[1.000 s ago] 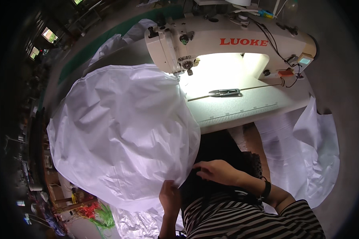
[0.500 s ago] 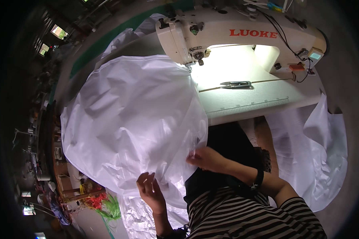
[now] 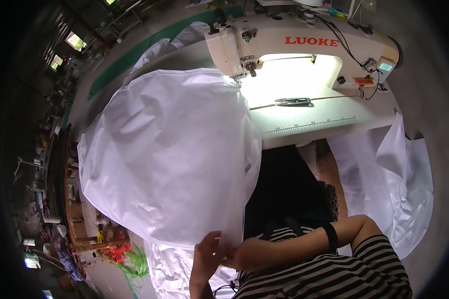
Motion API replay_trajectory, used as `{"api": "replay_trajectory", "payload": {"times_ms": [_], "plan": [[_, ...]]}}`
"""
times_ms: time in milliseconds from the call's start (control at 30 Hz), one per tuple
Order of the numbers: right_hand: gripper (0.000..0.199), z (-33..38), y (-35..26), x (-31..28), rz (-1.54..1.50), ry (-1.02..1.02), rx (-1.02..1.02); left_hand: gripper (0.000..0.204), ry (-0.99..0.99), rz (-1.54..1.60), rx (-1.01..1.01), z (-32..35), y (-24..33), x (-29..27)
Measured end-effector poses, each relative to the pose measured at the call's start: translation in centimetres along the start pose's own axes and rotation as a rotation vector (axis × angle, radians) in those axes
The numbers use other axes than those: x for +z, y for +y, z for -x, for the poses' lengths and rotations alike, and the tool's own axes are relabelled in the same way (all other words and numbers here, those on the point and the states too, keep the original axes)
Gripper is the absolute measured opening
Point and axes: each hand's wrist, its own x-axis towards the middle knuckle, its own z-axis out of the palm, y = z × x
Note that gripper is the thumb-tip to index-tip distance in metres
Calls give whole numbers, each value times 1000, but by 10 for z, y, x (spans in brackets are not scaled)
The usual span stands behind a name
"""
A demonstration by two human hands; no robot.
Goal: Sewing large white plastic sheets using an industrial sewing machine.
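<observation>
A large sheet of thin, shiny white material point(image 3: 164, 154) spreads across the left of the sewing table. Its far right corner lies under the needle area of a white sewing machine point(image 3: 284, 40). At the sheet's near edge, close to my body, my left hand point(image 3: 208, 254) has its fingers curled in on the material. My right hand point(image 3: 247, 254) meets it from the right, with the forearm across my lap. Motion smears the right fingers, and what they grip is hidden.
Silver thread snips point(image 3: 293, 102) lie on the lit machine bed, beyond a printed ruler scale point(image 3: 309, 126). More white material point(image 3: 394, 189) hangs at the right. Red and green strands point(image 3: 129, 256) lie at lower left. A green strip point(image 3: 114, 67) runs behind the table.
My right hand has moved down and left toward my body, beside the left hand. The left hand has shifted slightly right. The sheet looks smoother, with fewer creases near its close edge.
</observation>
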Motion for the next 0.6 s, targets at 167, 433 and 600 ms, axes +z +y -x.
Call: {"api": "replay_trajectory", "payload": {"times_ms": [167,433,600], "plan": [[39,34,35,3,-315,69,159,18,295,-105,219,-1,-22,-8],[44,7,150,81,-569,619,547,34,331,29,387,5,-20,-23],[12,63,45,6,-861,367,72,22,307,21,458,11,-12,-43]]}}
